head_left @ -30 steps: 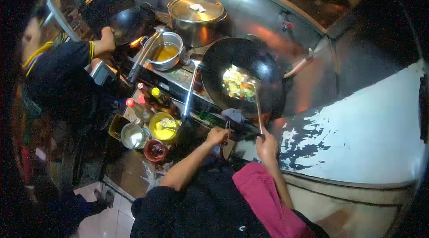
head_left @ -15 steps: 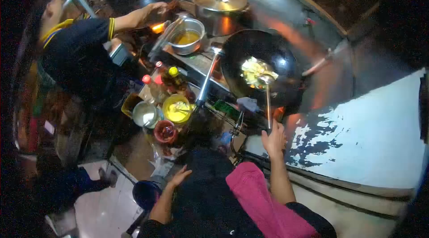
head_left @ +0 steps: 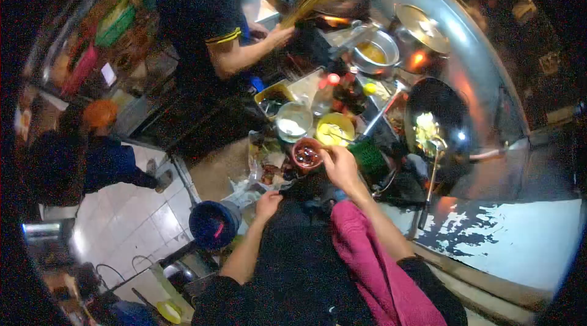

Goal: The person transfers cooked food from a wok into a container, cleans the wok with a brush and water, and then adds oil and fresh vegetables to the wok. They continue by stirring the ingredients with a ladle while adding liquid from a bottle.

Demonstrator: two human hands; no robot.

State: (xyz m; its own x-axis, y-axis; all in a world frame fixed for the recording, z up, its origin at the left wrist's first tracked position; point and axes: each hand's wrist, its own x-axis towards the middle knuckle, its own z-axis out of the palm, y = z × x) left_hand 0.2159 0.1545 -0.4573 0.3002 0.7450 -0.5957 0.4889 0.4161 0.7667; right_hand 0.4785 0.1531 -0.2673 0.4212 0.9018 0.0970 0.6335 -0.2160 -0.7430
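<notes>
My right hand (head_left: pixel 340 169) is closed at the right rim of the red bowl (head_left: pixel 307 153), beside the yellow bowl (head_left: pixel 330 141); what its fingers hold is too small to make out. Lower left of the red bowl, my left hand (head_left: pixel 269 205) hangs near a clear plastic bag (head_left: pixel 266 170), its fingers curled together. A ladle (head_left: pixel 431 182) rests in the black wok (head_left: pixel 452 106) with chopped food (head_left: pixel 426 131), away from both hands. A pale bowl (head_left: pixel 293 122) stands next to the yellow one.
A co-worker's arm (head_left: pixel 241 57) reaches over the stove at the top with a bundle of thin sticks (head_left: pixel 312 0). A pot (head_left: pixel 391 57) and a lidded pot (head_left: pixel 422 25) stand behind. A dark blue bucket (head_left: pixel 211 225) is at lower left. Another person (head_left: pixel 107 155) is far left.
The view has swung left. My right hand has let go of the ladle and moved to the red bowl. My left hand's fingers have curled in. The co-worker now holds the sticks.
</notes>
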